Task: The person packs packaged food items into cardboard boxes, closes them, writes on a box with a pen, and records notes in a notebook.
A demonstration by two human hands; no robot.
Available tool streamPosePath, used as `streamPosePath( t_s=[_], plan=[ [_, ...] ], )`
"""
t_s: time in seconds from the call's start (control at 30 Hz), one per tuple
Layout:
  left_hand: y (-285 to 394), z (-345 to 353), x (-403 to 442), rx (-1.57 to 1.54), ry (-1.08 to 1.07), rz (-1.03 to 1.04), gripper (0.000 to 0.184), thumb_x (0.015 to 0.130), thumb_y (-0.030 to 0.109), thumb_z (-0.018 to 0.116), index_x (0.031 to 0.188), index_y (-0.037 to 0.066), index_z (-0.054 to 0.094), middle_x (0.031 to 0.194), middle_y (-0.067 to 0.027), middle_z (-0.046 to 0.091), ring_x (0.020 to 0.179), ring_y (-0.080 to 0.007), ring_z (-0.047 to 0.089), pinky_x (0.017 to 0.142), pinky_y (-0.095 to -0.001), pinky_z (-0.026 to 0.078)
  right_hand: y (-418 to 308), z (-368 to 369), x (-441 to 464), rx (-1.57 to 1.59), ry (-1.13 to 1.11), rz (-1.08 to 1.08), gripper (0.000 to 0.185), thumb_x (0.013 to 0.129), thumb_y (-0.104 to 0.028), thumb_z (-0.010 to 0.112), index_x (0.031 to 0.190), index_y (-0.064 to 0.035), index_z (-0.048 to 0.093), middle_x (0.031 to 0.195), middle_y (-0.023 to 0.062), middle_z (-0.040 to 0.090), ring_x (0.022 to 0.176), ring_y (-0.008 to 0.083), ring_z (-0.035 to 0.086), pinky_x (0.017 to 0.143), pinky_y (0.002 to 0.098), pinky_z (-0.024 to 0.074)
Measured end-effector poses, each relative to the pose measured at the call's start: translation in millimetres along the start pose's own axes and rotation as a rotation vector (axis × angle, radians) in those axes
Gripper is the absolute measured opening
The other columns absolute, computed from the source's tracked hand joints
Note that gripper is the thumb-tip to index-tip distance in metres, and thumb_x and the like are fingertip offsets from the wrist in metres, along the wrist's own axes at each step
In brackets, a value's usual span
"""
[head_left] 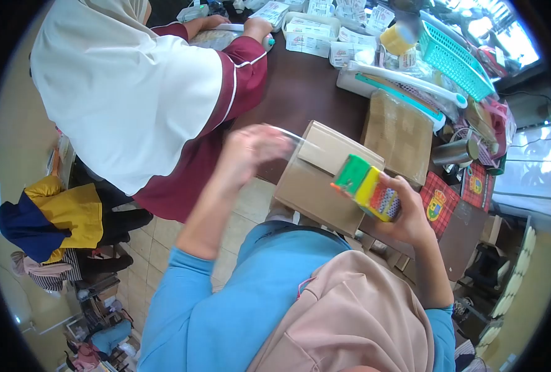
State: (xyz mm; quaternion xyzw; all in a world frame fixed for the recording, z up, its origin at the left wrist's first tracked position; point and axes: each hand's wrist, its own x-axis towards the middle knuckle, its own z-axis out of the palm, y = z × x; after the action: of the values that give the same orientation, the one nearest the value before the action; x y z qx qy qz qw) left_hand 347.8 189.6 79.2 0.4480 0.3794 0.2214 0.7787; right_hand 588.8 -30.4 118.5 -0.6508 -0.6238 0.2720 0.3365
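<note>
A brown cardboard box (319, 195) lies before me at the table's edge, with a raised flap or smaller piece on top. My right hand (407, 214) is wrapped round a block-like green, yellow and red object (368, 188) over the box's right side. This object has an orange bit at its left end and a patterned part near my fingers; its exact kind is unclear. My left hand (254, 149), smeared by motion, is left of the box with its fingers drawn together. From them a thin clear strip (291, 135) runs toward the box top.
A second carton (399, 136) stands behind on the dark table (297, 84). A teal basket (455, 59), packets, a metal tumbler (455, 152) and red printed packs (440, 204) are rightward. A person in a white head covering (126, 80) works close on my left.
</note>
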Motion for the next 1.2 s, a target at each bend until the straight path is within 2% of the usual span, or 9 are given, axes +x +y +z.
streamPosePath(
  t_s=[0.27,0.33,0.37,0.43,0.7,0.8,0.87,0.93,1.2],
  plan=[
    [-122,-28,54,0.389,0.161,-0.181,0.041,0.086,0.023,0.065,0.114,-0.005,0.055,0.099,-0.0185,0.066,0.086,-0.0239,0.067,0.077,-0.0329,0.054,-24,3,39,-0.166,-0.106,0.022,0.066,0.06,-0.01,0.068,0.122,-0.0063,0.049,0.099,0.0172,0.055,0.094,0.0361,0.056,0.082,0.0421,0.0446],
    [-145,-14,61,0.736,0.556,0.522,0.069,0.085,0.03,0.065,0.134,-0.007,0.032,0.118,-0.0262,0.056,0.104,-0.0335,0.06,0.084,-0.0379,0.051,-23,1,39,-0.192,-0.119,0.024,0.066,0.06,-0.011,0.068,0.123,-0.0073,0.049,0.098,0.0171,0.055,0.092,0.0362,0.056,0.08,0.042,0.0452],
    [-143,-37,60,1.093,0.563,0.487,0.092,0.083,0.039,0.066,0.142,-0.005,0.011,0.13,-0.0315,0.044,0.117,-0.04,0.05,0.093,-0.0405,0.045,-26,-1,39,-0.201,-0.161,0.056,0.065,0.06,-0.012,0.068,0.123,-0.01,0.05,0.095,0.0171,0.054,0.09,0.0364,0.056,0.078,0.0423,0.0456],
    [-69,0,39,0.617,0.378,0.194,0.089,0.082,0.049,0.063,0.141,-0.003,0.021,0.126,-0.0322,0.048,0.118,-0.0403,0.05,0.096,-0.039,0.042,-26,-5,45,-0.217,-0.18,0.099,0.065,0.061,-0.012,0.068,0.123,-0.0127,0.051,0.093,0.0172,0.054,0.087,0.0366,0.056,0.076,0.0427,0.046],
    [-38,60,35,1.1,0.058,-0.178,0.097,0.08,0.065,0.053,0.141,-0.003,0.022,0.12,-0.0316,0.053,0.111,-0.0391,0.055,0.095,-0.0417,0.041,10,-36,-29,-0.349,-0.235,0.194,0.069,0.055,-0.007,0.072,0.121,-0.0231,0.057,0.087,0.013,0.052,0.078,0.0343,0.057,0.068,0.0417,0.0462],
    [-52,64,36,1.132,0.094,-0.025,0.094,0.081,0.061,0.054,0.143,0.0,0.019,0.129,-0.0307,0.045,0.11,-0.039,0.054,0.096,-0.0439,0.04,55,-25,-79,-0.188,-0.076,0.277,0.072,0.054,-0.005,0.072,0.121,-0.0241,0.057,0.086,0.0118,0.05,0.077,0.0339,0.056,0.067,0.0416,0.046],
    [-59,77,35,1.743,0.256,0.491,0.083,0.084,0.06,0.048,0.142,0.005,0.027,0.141,-0.0242,0.035,0.131,-0.04,0.033,0.103,-0.0537,0.029,69,-15,-85,-0.221,-0.025,0.243,0.076,0.051,-0.003,0.073,0.121,-0.0252,0.057,0.086,0.0125,0.05,0.078,0.0339,0.055,0.067,0.0405,0.0465],
    [-74,120,20,1.485,-0.456,0.665,0.075,0.085,0.059,0.044,0.144,0.013,0.03,0.151,-0.0137,0.018,0.14,-0.0332,0.016,0.108,-0.0588,0.015,77,-13,-91,-0.22,-0.002,0.228,0.077,0.05,-0.003,0.073,0.122,-0.0252,0.056,0.087,0.0133,0.05,0.079,0.0342,0.055,0.068,0.0399,0.0467],
    [-78,136,16,1.66,-0.549,0.83,0.061,0.086,0.053,0.048,0.14,0.025,0.038,0.152,-0.0052,0.022,0.14,-0.0344,0.016,0.107,-0.0644,0.01,106,19,-132,-0.32,0.121,0.14,0.07,0.052,-0.004,0.073,0.118,-0.0219,0.059,0.085,0.0143,0.053,0.073,0.0338,0.058,0.065,0.0394,0.0494]
  ],
)
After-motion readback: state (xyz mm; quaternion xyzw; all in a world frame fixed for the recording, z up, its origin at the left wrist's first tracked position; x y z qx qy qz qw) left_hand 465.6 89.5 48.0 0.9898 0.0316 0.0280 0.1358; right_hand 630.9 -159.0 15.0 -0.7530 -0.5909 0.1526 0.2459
